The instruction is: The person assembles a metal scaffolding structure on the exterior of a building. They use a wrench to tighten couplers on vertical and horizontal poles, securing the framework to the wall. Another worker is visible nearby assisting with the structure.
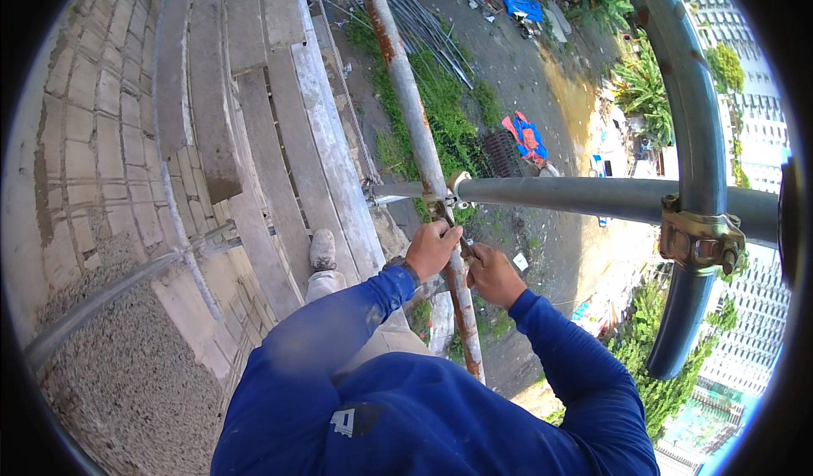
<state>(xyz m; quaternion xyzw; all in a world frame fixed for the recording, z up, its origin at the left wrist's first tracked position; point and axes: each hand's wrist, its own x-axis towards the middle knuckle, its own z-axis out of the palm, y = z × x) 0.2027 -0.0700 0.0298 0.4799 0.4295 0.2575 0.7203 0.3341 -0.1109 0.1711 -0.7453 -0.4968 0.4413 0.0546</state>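
Observation:
A rusty scaffold pole [408, 95] runs down in front of me and meets a grey horizontal tube [559, 195] at a metal scaffold clamp [439, 207]. Just below that clamp, my left hand [430, 251] is closed against the pole, its thumb and fingertips pinched together; what lies between them is hidden. My right hand [495, 276], on the pole's right side, grips the lower end of a slim metal wrench [465, 244]. The wrench slants up toward the clamp, partly covered by my left hand.
Worn planks [254, 116] form a walkway at left, with my shoe [323, 250] on them, beside a block wall [102, 129]. A brass-coloured coupler [701, 237] joins tubes at right. Far below lies ground with stacked pipes [432, 35] and a blue-red tarp [527, 140].

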